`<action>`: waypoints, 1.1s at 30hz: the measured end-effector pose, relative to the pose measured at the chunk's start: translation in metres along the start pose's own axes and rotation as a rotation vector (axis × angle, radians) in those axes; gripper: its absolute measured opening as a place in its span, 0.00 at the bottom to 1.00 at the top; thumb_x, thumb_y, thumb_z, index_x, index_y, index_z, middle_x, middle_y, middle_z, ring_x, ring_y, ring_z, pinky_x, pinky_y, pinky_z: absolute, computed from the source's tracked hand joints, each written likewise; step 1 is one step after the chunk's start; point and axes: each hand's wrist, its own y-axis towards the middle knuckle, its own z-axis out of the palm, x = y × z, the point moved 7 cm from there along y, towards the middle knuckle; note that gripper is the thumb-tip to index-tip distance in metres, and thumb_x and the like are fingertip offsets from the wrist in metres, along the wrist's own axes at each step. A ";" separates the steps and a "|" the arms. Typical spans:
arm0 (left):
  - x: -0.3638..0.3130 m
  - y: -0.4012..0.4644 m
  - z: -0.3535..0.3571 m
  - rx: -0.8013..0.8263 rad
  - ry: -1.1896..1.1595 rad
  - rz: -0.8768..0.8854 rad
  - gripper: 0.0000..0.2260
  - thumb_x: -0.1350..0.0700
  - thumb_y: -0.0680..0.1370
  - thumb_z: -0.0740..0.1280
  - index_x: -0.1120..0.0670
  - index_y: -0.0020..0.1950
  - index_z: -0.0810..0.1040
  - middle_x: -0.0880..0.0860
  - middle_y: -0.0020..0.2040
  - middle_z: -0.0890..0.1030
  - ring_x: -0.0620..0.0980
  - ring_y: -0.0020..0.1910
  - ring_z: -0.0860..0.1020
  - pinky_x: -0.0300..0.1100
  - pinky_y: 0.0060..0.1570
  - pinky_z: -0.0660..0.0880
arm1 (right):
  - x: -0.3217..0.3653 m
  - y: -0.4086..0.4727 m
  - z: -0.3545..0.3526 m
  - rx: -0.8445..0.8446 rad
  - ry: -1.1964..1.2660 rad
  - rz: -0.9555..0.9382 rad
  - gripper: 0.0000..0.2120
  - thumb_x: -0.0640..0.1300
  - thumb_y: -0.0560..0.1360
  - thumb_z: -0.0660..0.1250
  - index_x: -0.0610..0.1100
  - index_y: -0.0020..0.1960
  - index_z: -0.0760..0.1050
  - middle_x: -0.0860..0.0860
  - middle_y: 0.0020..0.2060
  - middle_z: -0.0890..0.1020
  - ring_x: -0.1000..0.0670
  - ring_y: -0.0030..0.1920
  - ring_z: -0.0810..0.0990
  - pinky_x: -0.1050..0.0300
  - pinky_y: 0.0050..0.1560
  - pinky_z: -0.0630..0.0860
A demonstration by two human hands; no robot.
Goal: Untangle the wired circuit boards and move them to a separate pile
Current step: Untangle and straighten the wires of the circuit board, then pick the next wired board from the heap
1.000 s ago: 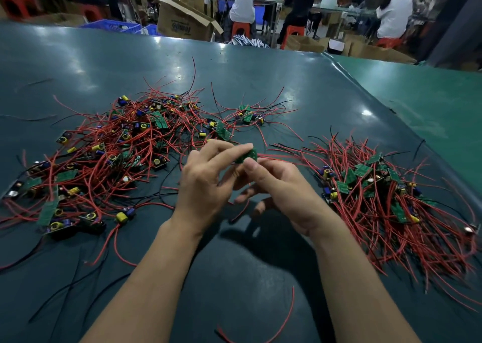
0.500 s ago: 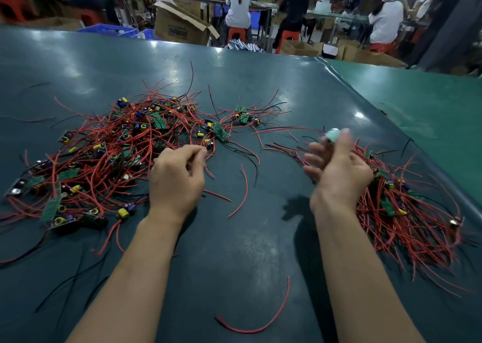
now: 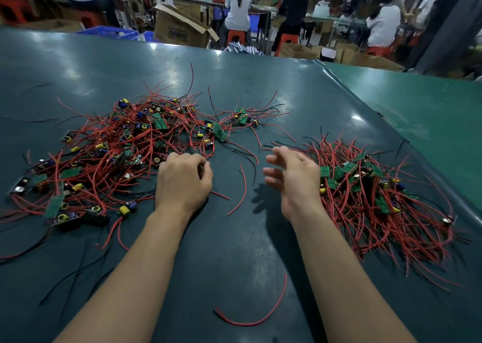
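Observation:
A big tangled heap of green circuit boards with red and black wires (image 3: 112, 157) covers the left half of the dark table (image 3: 234, 251). A second, sorted pile of wired boards (image 3: 370, 194) lies on the right. My left hand (image 3: 182, 181) rests at the near right edge of the tangled heap with its fingers curled; whether they hold a wire is hidden. My right hand (image 3: 294, 178) hovers between the piles, just left of the sorted pile, fingers spread and empty.
A small cluster of boards (image 3: 242, 118) sits apart behind the hands. Loose red wires (image 3: 250, 314) lie on the table near me and between the hands. A green table section (image 3: 417, 102) adjoins on the right. Beyond the table's far edge are seated workers and a cardboard box (image 3: 180, 29).
Both hands held one board together at centre a second ago. My right hand carried it to the right pile, let it go and now comes back empty. My left hand moved to the tangled heap.

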 end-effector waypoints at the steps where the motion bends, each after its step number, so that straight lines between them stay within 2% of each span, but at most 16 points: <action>1: 0.000 0.000 0.000 -0.018 0.031 0.000 0.09 0.54 0.78 0.66 0.58 0.48 0.83 0.57 0.45 0.82 0.59 0.50 0.74 0.52 0.52 0.70 | -0.004 0.000 0.006 0.041 -0.104 -0.025 0.06 0.41 0.78 0.66 0.42 0.44 0.78 0.50 0.32 0.81 0.52 0.24 0.77 0.63 0.22 0.71; 4: 0.006 -0.001 -0.008 -0.105 0.114 -0.071 0.10 0.55 0.76 0.68 0.57 0.53 0.82 0.58 0.52 0.78 0.60 0.55 0.72 0.52 0.55 0.68 | -0.016 0.000 0.021 0.115 -0.466 -0.169 0.08 0.45 0.78 0.65 0.45 0.42 0.78 0.49 0.34 0.83 0.51 0.27 0.79 0.58 0.25 0.74; 7: 0.020 0.000 -0.006 -0.039 0.211 -0.222 0.13 0.52 0.77 0.66 0.57 0.59 0.79 0.58 0.57 0.77 0.60 0.59 0.70 0.53 0.59 0.67 | -0.023 -0.002 0.034 0.133 -0.796 -0.313 0.11 0.51 0.77 0.64 0.46 0.44 0.81 0.49 0.37 0.85 0.44 0.39 0.83 0.47 0.42 0.81; 11: 0.019 0.002 0.001 0.034 0.300 -0.190 0.11 0.52 0.80 0.62 0.54 0.56 0.81 0.55 0.55 0.79 0.58 0.57 0.72 0.53 0.56 0.66 | -0.022 0.000 0.033 0.069 -0.817 -0.352 0.15 0.55 0.76 0.62 0.46 0.43 0.81 0.49 0.36 0.84 0.43 0.39 0.83 0.48 0.45 0.80; 13: 0.016 0.002 -0.001 -0.011 0.288 -0.172 0.11 0.52 0.80 0.62 0.55 0.55 0.81 0.55 0.55 0.79 0.58 0.57 0.71 0.53 0.56 0.65 | -0.022 -0.001 0.034 0.068 -0.860 -0.377 0.16 0.56 0.76 0.62 0.46 0.42 0.81 0.49 0.35 0.84 0.44 0.39 0.82 0.49 0.45 0.80; 15: 0.014 0.000 -0.009 -0.121 0.271 -0.171 0.12 0.49 0.80 0.63 0.55 0.53 0.81 0.56 0.55 0.78 0.59 0.58 0.70 0.54 0.56 0.64 | -0.023 -0.001 0.036 0.072 -0.902 -0.386 0.16 0.57 0.76 0.62 0.47 0.41 0.81 0.49 0.34 0.83 0.45 0.38 0.82 0.49 0.45 0.80; 18: 0.021 -0.004 -0.022 -0.246 0.290 -0.314 0.15 0.50 0.77 0.65 0.56 0.60 0.76 0.60 0.65 0.71 0.62 0.67 0.65 0.59 0.64 0.60 | -0.023 0.000 0.037 0.067 -0.915 -0.368 0.18 0.59 0.75 0.61 0.48 0.40 0.81 0.50 0.34 0.83 0.45 0.39 0.82 0.49 0.45 0.80; 22: 0.038 -0.006 -0.015 -0.072 0.329 -0.555 0.26 0.49 0.75 0.64 0.59 0.71 0.66 0.66 0.75 0.60 0.64 0.74 0.56 0.62 0.69 0.55 | -0.023 -0.001 0.038 0.073 -0.900 -0.357 0.19 0.60 0.75 0.61 0.47 0.39 0.81 0.51 0.32 0.84 0.47 0.38 0.82 0.49 0.44 0.81; 25: 0.038 -0.003 -0.011 -0.006 0.386 -0.543 0.21 0.51 0.75 0.62 0.59 0.65 0.70 0.64 0.72 0.64 0.63 0.70 0.60 0.61 0.68 0.57 | -0.023 -0.001 0.038 0.065 -0.917 -0.353 0.19 0.60 0.75 0.61 0.48 0.36 0.80 0.51 0.31 0.83 0.47 0.37 0.82 0.50 0.43 0.81; 29: 0.035 -0.001 -0.013 -0.031 0.369 -0.484 0.15 0.56 0.75 0.62 0.57 0.61 0.73 0.61 0.63 0.73 0.62 0.62 0.68 0.56 0.61 0.62 | -0.023 0.000 0.038 0.064 -0.933 -0.343 0.19 0.61 0.74 0.60 0.48 0.35 0.79 0.52 0.31 0.83 0.48 0.36 0.82 0.52 0.43 0.80; 31: 0.034 0.000 -0.014 -0.058 0.339 -0.457 0.14 0.58 0.74 0.63 0.56 0.60 0.74 0.59 0.62 0.75 0.61 0.62 0.68 0.55 0.58 0.63 | -0.022 0.000 0.038 0.057 -0.928 -0.355 0.20 0.61 0.74 0.60 0.48 0.34 0.78 0.52 0.29 0.82 0.49 0.36 0.81 0.53 0.42 0.80; 33: 0.032 -0.002 -0.017 -0.097 0.330 -0.456 0.16 0.60 0.72 0.65 0.54 0.60 0.75 0.58 0.63 0.75 0.60 0.66 0.64 0.57 0.61 0.61 | -0.023 0.000 0.037 0.055 -0.931 -0.363 0.20 0.60 0.74 0.61 0.46 0.34 0.77 0.51 0.29 0.82 0.48 0.36 0.81 0.53 0.41 0.79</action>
